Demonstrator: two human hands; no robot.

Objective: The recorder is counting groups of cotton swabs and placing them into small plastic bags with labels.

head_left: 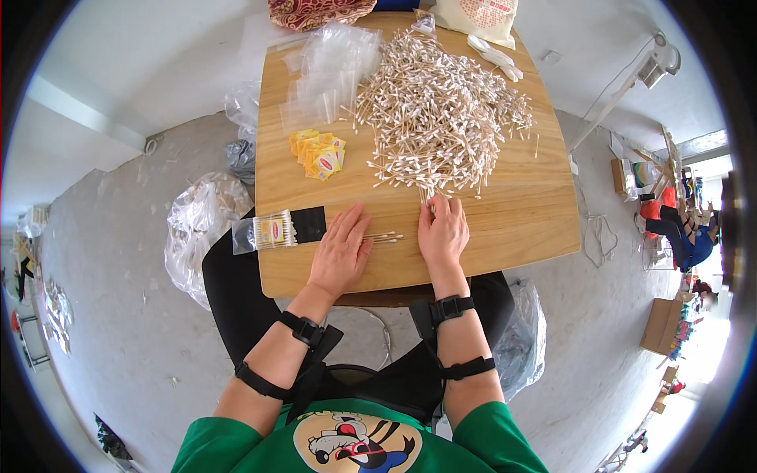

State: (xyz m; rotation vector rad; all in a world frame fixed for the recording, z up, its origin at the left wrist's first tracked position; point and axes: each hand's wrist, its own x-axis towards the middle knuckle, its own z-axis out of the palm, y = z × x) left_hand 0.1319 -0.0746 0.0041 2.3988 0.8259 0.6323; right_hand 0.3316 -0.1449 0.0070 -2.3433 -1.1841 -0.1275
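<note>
A large heap of white-tipped cotton swabs [441, 118] covers the far middle of the wooden table. At its near edge my right hand [444, 234] is closed, fingertips pinching a few swabs whose tips show past them. My left hand [339, 248] lies flat with its fingers stretched out. Several loose swabs [384, 237] poke out from beneath its thumb side. Left of that hand, a clear bag [246, 235] holds a row of swabs and a yellow label [273, 231]. A black strip [308, 224] lies against the bag's right end.
Yellow printed cards [318, 154] sit in a small pile left of the heap. Clear plastic bags [335, 67] are stacked behind them. A white glove-like bundle [495, 57] rests at the far right. Big plastic sacks [206, 229] stand on the floor; other people are at far right.
</note>
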